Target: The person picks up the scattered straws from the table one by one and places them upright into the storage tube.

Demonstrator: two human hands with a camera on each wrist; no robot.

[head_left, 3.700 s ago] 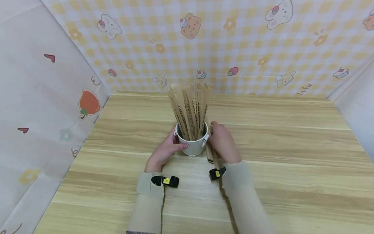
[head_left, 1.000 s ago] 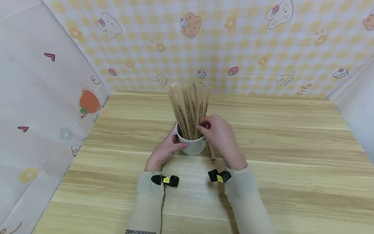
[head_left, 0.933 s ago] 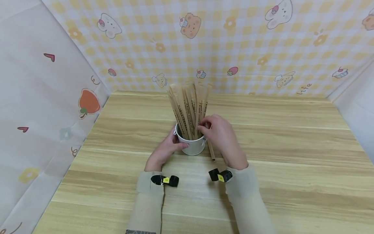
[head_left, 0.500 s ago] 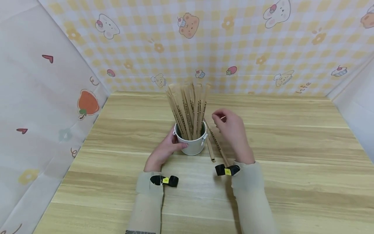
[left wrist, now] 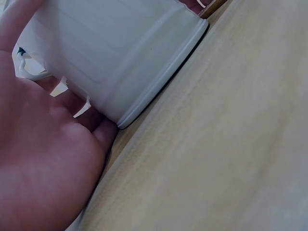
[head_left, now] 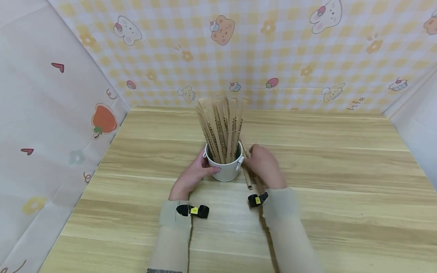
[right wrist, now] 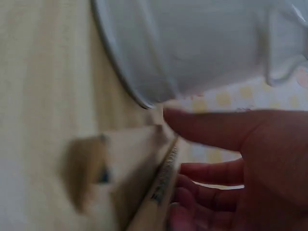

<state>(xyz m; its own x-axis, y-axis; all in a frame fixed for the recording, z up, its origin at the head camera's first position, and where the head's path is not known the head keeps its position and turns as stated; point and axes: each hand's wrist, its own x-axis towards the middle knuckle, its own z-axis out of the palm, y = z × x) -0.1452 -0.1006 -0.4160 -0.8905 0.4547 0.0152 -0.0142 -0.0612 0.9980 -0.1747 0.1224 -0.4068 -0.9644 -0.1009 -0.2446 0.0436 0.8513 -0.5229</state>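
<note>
The left hand [head_left: 192,175] reaches forward from a beige sleeve [head_left: 174,235] and cups the near left side of a small white metal bucket [head_left: 225,170] that stands upright on the wooden desk [head_left: 341,182]. In the left wrist view the palm [left wrist: 43,163] lies flat against the bucket's wall [left wrist: 120,53], with the fingers curled round it, and the bucket's base rim sits flush on the desk.

The bucket holds a tight bundle of paper-wrapped sticks [head_left: 222,125], brown with dark print along their length. They stand nearly upright, fan out a little at the top, and rise well above the rim.

Just right of the bucket, the right hand [head_left: 264,168] lies low over the desk, knuckles up, its fingertips close to the bucket's small side lug [head_left: 240,161]. In the right wrist view its thumb [right wrist: 216,127] stretches toward the bucket's wall while the other fingers [right wrist: 202,192] curl round one wrapped stick [right wrist: 161,187], which runs along the desk under the hand. The head view shows two such loose sticks [head_left: 248,178] lying side by side on the desk, partly hidden by the hand, their near ends pointing toward the person. The right wrist view is blurred, so whether the held stick touches the desk cannot be told.
</note>
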